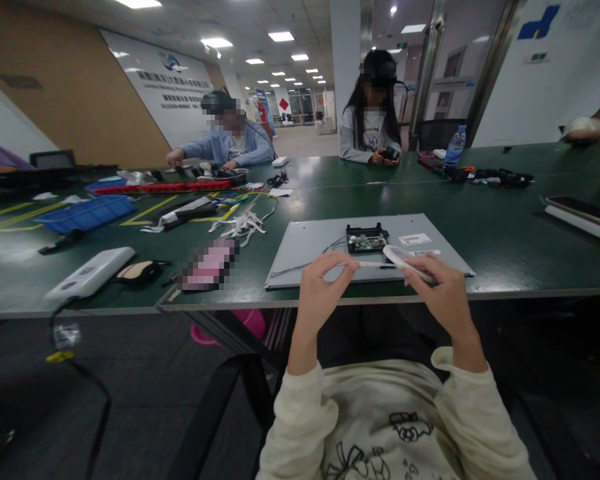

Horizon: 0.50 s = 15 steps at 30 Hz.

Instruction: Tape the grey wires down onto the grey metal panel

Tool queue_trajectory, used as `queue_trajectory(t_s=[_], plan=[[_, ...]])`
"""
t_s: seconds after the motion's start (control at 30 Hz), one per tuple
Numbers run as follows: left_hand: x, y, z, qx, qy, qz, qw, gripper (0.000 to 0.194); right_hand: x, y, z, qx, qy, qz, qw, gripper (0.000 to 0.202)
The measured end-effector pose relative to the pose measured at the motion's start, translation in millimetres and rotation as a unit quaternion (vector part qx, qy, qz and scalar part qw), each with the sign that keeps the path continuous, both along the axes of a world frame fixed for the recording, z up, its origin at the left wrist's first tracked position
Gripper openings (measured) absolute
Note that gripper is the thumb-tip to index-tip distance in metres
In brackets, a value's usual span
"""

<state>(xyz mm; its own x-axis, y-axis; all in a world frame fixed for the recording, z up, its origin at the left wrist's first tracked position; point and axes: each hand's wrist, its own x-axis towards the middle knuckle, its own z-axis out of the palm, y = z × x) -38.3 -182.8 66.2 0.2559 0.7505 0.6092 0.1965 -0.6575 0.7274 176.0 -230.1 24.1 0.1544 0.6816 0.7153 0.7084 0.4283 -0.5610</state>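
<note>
A roll of white tape [396, 255] is in my right hand [434, 280], its fingers closed around the roll's lower edge. Between thumb and forefinger, my left hand [326, 280] pinches the free end, and a short strip stretches between both hands. Below and behind them lies a flat grey metal panel [320, 233] on the table. On the panel sits a small green circuit board [367, 241] in a black frame, with thin grey wires [307, 265] running left from it. White labels [415, 239] are stuck to its right part.
Left of the panel lie a pink phone [209, 265], white strip scraps [243, 225], a white power bank [91, 272] and a blue tray [86, 215]. At right are a dark phone-like slab [585, 215] and a water bottle [455, 147]. Two people work across the table.
</note>
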Motion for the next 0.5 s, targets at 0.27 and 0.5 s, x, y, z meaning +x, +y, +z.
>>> queue_trajectory(t_s=[0.27,0.5], plan=[[0.2,3.2,-3.1,-0.072,-0.027,0.031,0.997,0.021,-2.0,-3.0,-0.1,-0.116,0.142,0.005,0.983,0.031],[2.0,5.1,-6.8,-0.089,-0.028,0.041,0.995,0.024,8.0,-7.1,-0.3,-0.162,0.13,0.088,0.974,0.029]])
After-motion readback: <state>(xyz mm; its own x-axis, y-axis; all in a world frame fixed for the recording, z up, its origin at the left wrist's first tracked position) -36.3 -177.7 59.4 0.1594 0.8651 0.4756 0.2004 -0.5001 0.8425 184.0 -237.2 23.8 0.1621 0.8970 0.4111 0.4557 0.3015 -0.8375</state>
